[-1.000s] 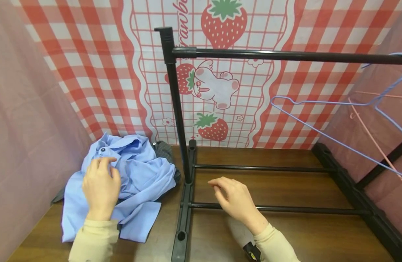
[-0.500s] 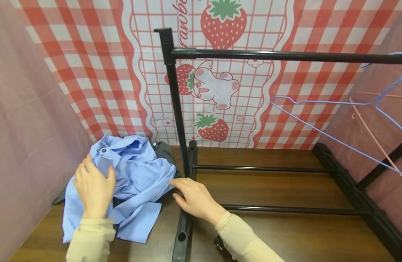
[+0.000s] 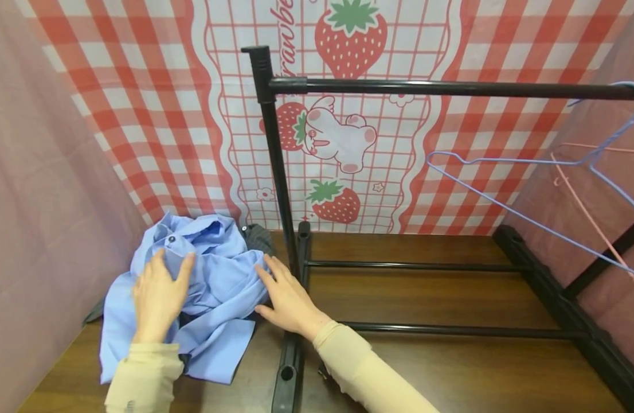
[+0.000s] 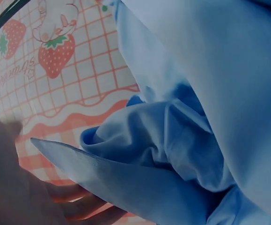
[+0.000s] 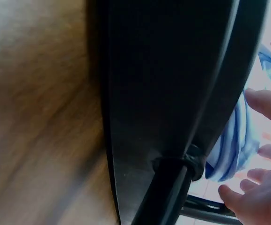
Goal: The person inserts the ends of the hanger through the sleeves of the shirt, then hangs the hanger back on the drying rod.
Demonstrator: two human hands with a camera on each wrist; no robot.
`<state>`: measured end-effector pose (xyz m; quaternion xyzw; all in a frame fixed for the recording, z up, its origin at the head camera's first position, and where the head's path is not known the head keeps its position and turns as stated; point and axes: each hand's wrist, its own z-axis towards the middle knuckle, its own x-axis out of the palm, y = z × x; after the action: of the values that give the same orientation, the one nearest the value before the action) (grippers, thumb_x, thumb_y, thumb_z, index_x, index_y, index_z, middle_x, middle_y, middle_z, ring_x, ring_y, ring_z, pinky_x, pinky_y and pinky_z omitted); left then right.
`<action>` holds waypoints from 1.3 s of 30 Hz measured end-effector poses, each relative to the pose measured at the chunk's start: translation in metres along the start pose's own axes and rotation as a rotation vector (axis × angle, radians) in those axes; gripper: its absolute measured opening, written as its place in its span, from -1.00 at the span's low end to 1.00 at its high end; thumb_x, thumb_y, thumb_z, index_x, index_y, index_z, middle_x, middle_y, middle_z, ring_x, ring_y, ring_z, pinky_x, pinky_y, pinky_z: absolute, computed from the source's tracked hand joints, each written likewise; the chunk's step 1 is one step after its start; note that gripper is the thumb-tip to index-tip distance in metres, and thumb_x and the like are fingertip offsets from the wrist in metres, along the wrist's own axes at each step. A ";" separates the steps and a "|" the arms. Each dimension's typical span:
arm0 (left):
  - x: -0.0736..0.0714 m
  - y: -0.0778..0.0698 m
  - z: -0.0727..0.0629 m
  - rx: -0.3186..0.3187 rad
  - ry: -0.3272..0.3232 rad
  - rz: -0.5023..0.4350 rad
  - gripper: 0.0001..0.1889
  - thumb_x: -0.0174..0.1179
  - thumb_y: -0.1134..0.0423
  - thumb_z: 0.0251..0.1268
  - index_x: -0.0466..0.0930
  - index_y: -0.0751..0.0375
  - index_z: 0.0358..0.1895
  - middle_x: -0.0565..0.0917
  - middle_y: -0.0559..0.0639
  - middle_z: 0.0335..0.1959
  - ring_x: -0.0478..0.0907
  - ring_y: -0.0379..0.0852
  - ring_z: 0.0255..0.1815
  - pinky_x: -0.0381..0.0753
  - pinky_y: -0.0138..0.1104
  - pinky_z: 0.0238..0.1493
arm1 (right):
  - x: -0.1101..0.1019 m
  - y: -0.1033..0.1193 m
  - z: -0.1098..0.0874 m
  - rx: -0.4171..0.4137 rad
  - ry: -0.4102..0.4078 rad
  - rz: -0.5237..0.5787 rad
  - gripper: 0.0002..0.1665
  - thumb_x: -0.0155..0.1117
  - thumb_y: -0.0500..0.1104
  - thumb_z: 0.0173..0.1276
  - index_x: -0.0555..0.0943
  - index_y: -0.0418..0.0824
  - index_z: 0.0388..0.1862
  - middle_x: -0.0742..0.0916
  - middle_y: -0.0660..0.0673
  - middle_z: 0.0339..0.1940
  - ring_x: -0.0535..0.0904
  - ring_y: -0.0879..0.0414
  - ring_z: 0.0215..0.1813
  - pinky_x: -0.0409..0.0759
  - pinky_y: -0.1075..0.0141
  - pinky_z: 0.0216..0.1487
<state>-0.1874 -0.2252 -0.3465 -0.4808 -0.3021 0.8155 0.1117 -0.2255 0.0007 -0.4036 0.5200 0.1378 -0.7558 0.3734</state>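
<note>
Your left hand (image 3: 159, 298) lies over the blue shirt (image 3: 219, 272), thumb and fingers spread; your right hand (image 3: 288, 298) is at its right edge, fingers also wide. Neither grips cloth; whether the right fingertips touch, you cannot tell. They probably flank the shirt so both sides stay within reach. It lies rumpled on the counter (image 3: 451, 373), partly over dark cloth (image 3: 257, 236). Your right arm crosses the rack (image 3: 277, 155) low, since its foot stands just beside the heap. Farther right, the blue hanger (image 3: 523, 218) hooks over the top bar, hanging freely.

A second ago your right hand was beyond the post; the shirt has barely changed.
</note>
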 end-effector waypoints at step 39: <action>0.005 -0.018 -0.014 0.049 -0.228 -0.189 -0.67 0.22 0.15 0.11 0.37 0.38 -0.35 0.42 0.32 -0.36 0.36 0.31 -0.20 0.25 0.06 -0.23 | 0.011 0.027 0.006 0.144 0.047 0.393 -0.63 0.27 -0.13 0.07 0.52 -0.11 -0.09 0.39 -0.21 0.24 0.49 0.00 0.11 0.46 0.31 0.05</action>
<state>-0.1802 -0.2038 -0.3441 -0.3517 -0.3369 0.8578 0.1644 -0.2123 -0.0260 -0.4066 0.5797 -0.0119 -0.6638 0.4725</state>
